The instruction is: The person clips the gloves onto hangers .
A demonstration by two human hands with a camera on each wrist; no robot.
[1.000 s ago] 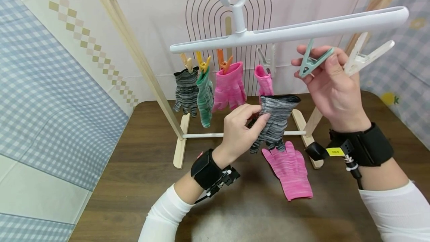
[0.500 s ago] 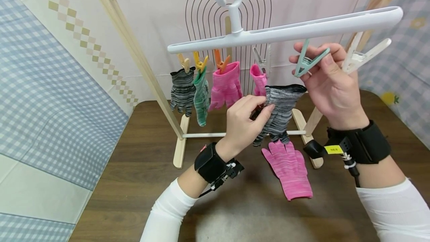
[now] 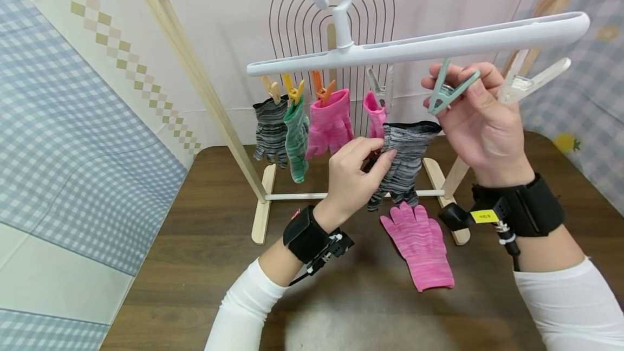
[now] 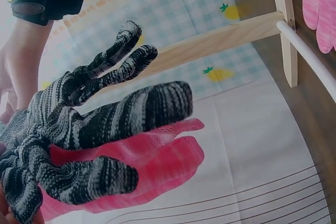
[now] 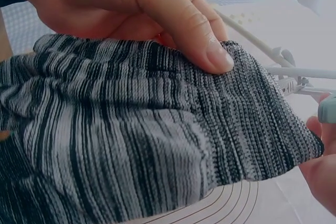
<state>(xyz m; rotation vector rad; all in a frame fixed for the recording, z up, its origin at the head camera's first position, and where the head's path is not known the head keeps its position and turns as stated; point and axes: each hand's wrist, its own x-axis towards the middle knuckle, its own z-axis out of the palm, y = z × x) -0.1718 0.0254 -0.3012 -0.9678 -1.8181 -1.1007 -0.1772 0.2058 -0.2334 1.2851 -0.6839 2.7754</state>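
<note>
A black-and-grey striped knit glove (image 3: 407, 150) hangs fingers down below the white hanger (image 3: 419, 49), cuff upward. My left hand (image 3: 355, 175) pinches its side near the cuff; in the right wrist view the thumb lies flat over the knit (image 5: 121, 145). My right hand (image 3: 489, 129) holds a mint green clothespin (image 3: 456, 93) between thumb and fingers, just under the hanger and beside the cuff's right corner. Whether the clothespin's jaws are parted is hard to tell. In the left wrist view the glove's fingers (image 4: 131, 114) dangle in front of a pink glove (image 4: 184, 156).
From the hanger's clothespins hang a striped glove (image 3: 271, 131), a green one (image 3: 296, 142) and two pink ones. A white clothespin (image 3: 538, 81) hangs behind my right hand. Another pink glove (image 3: 421, 248) lies on the brown table (image 3: 195, 286). A wooden rack (image 3: 205, 91) carries the hanger.
My left hand has raised the striped glove and brought it right, closer to the mint clothespin. The hanger has swayed slightly. My right hand has shifted a little left with the clothespin.
</note>
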